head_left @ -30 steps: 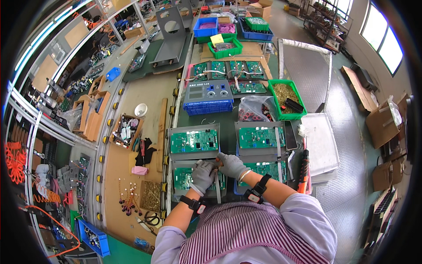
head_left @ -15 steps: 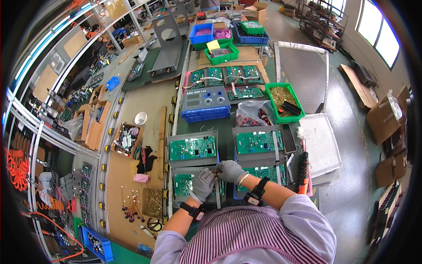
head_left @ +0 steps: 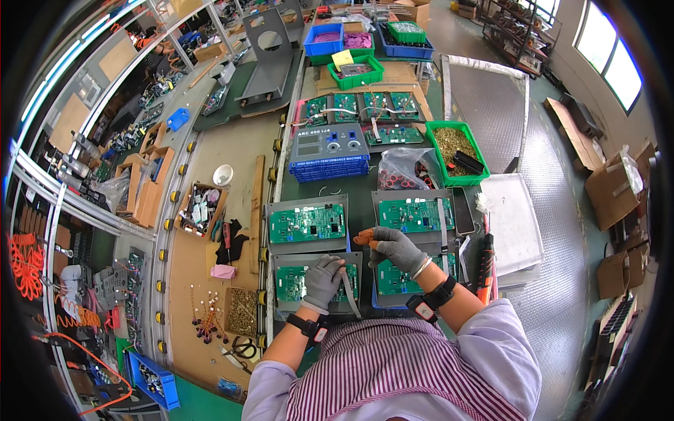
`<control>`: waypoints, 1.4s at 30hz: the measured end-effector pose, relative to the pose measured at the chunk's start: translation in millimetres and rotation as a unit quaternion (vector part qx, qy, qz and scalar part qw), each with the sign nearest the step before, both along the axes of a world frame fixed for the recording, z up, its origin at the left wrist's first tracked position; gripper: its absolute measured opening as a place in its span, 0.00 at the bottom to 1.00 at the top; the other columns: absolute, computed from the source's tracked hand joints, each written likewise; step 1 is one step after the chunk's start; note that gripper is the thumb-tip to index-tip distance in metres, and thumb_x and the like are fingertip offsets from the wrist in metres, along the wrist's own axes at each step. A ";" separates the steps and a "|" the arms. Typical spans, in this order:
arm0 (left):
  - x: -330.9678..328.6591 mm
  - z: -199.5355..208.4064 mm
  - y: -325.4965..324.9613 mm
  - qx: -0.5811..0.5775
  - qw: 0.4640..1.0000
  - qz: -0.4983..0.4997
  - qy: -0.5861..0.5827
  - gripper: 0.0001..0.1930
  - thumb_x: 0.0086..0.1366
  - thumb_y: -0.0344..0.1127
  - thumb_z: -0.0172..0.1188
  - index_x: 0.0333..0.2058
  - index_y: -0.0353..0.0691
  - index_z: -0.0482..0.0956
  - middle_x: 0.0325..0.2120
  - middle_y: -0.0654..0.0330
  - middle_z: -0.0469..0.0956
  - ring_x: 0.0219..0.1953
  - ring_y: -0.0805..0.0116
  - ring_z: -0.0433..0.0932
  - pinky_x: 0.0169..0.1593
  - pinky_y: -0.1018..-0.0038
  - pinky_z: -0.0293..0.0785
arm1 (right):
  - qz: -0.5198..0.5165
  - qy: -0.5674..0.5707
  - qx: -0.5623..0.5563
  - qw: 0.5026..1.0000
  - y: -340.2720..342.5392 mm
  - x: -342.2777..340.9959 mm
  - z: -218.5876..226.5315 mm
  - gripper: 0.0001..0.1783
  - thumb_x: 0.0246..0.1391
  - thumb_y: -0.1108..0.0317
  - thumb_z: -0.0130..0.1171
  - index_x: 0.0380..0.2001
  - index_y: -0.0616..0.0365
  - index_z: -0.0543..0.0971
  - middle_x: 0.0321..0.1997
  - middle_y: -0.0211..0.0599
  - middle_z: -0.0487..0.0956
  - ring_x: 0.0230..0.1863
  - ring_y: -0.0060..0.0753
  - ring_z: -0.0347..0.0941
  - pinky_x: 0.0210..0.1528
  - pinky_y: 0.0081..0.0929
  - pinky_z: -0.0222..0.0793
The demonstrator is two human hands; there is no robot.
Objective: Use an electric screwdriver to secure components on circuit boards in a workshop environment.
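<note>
My left hand (head_left: 323,282), in a grey glove with bare-looking fingertips, rests over the near left green circuit board (head_left: 289,284). Its fingers are closed at the upper end of a flat grey ribbon cable (head_left: 349,293), which hangs down across the board's right side. Raised above the near right circuit board (head_left: 400,279), my right hand (head_left: 394,249) has its fingers stretched out to the left and the thumb apart, with nothing seen in it. Two more boards lie just beyond: the far left circuit board (head_left: 307,223) and the far right circuit board (head_left: 414,215), with another ribbon cable (head_left: 442,228) across the latter.
Beyond the boards stand a blue-grey machine panel (head_left: 328,151), a clear bag of red-and-black parts (head_left: 404,170) and a green bin of small brass-coloured pieces (head_left: 453,144). An orange-and-black tool (head_left: 486,270) lies at right. Scissors (head_left: 243,349) lie on the left bench.
My right hand has let go near the ribbon cable's upper end and moved up and right, its fingers opening. My left hand stays at the cable, slightly higher.
</note>
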State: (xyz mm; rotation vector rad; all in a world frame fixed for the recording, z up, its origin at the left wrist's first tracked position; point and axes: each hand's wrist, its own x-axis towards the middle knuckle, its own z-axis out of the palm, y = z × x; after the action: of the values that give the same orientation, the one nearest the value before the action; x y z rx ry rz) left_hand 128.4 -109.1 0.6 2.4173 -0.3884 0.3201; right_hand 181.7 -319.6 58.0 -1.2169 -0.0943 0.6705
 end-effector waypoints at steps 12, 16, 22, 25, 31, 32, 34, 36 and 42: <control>11.6 -0.6 7.1 0.075 0.991 -0.074 0.079 0.09 0.52 0.36 0.54 0.33 0.42 0.75 0.31 0.61 0.75 0.35 0.62 0.73 0.38 0.70 0.70 | -0.011 -0.139 -0.155 0.978 -5.6 -36.7 -29.3 0.18 0.43 0.73 0.49 0.41 0.61 0.71 0.29 0.37 0.75 0.28 0.29 0.72 0.32 0.25 0.68; 12.2 0.3 10.0 0.109 0.988 -0.092 0.061 0.10 0.54 0.36 0.52 0.35 0.44 0.75 0.32 0.60 0.75 0.35 0.59 0.73 0.38 0.69 0.70 | 0.047 -0.290 -0.371 0.881 1.6 -52.7 -14.3 0.14 0.42 0.74 0.50 0.36 0.61 0.74 0.30 0.42 0.76 0.30 0.31 0.74 0.35 0.25 0.68; 15.5 -2.0 7.2 0.324 0.940 -0.105 0.033 0.12 0.56 0.38 0.49 0.38 0.46 0.74 0.35 0.65 0.74 0.43 0.64 0.68 0.46 0.70 0.65 | -0.010 -0.080 -0.135 0.988 -8.6 -47.8 -13.5 0.18 0.43 0.74 0.48 0.41 0.62 0.71 0.29 0.38 0.76 0.30 0.29 0.73 0.33 0.26 0.69; 9.9 -0.1 6.8 0.324 0.941 -0.095 0.036 0.13 0.56 0.39 0.48 0.39 0.45 0.73 0.37 0.65 0.73 0.43 0.64 0.68 0.47 0.68 0.63 | -0.042 -0.012 -0.007 0.999 -15.7 -47.4 -10.3 0.19 0.46 0.75 0.45 0.45 0.63 0.68 0.31 0.36 0.75 0.31 0.25 0.73 0.35 0.25 0.71; 2.6 12.4 6.3 0.246 0.967 -0.064 -0.021 0.23 0.55 0.47 0.49 0.48 0.42 0.67 0.43 0.56 0.69 0.46 0.58 0.66 0.51 0.65 0.60 | -0.020 0.017 0.098 0.995 -20.3 -51.8 1.5 0.22 0.50 0.72 0.43 0.51 0.61 0.62 0.35 0.39 0.74 0.32 0.28 0.73 0.38 0.27 0.72; -1.0 31.0 -0.1 0.145 0.985 -0.064 0.063 0.30 0.52 0.51 0.53 0.50 0.39 0.63 0.45 0.52 0.67 0.49 0.56 0.65 0.52 0.63 0.60 | 0.000 0.023 0.087 0.996 -23.4 -53.9 9.8 0.23 0.51 0.67 0.45 0.52 0.60 0.61 0.37 0.39 0.73 0.33 0.27 0.72 0.36 0.25 0.72; -4.9 70.5 -17.8 0.117 0.987 -0.102 0.039 0.31 0.50 0.47 0.56 0.51 0.39 0.62 0.44 0.52 0.67 0.48 0.55 0.65 0.51 0.65 0.61 | 0.024 -0.003 0.096 0.995 -22.8 -56.8 11.3 0.25 0.51 0.65 0.47 0.53 0.60 0.60 0.39 0.39 0.72 0.32 0.26 0.72 0.35 0.24 0.72; -4.8 86.6 -33.8 0.102 0.985 -0.140 -0.022 0.29 0.44 0.39 0.62 0.46 0.37 0.65 0.38 0.54 0.70 0.44 0.56 0.68 0.47 0.66 0.64 | 0.089 -0.040 0.096 0.991 -19.9 -58.5 23.7 0.33 0.49 0.59 0.51 0.56 0.59 0.54 0.45 0.40 0.70 0.29 0.24 0.71 0.31 0.20 0.71; -4.0 74.0 -44.3 0.198 0.963 -0.168 -0.071 0.17 0.43 0.34 0.58 0.33 0.38 0.68 0.30 0.57 0.70 0.36 0.59 0.69 0.42 0.67 0.64 | 0.147 -0.001 0.071 0.987 -20.4 -70.4 44.9 0.42 0.50 0.60 0.51 0.61 0.49 0.38 0.52 0.42 0.63 0.29 0.23 0.71 0.28 0.18 0.70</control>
State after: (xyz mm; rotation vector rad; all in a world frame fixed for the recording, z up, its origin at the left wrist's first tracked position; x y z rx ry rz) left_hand 124.4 -153.4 74.6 2.6563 -0.9965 0.2849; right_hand 111.3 -340.0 102.9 -1.0763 -0.3233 0.9029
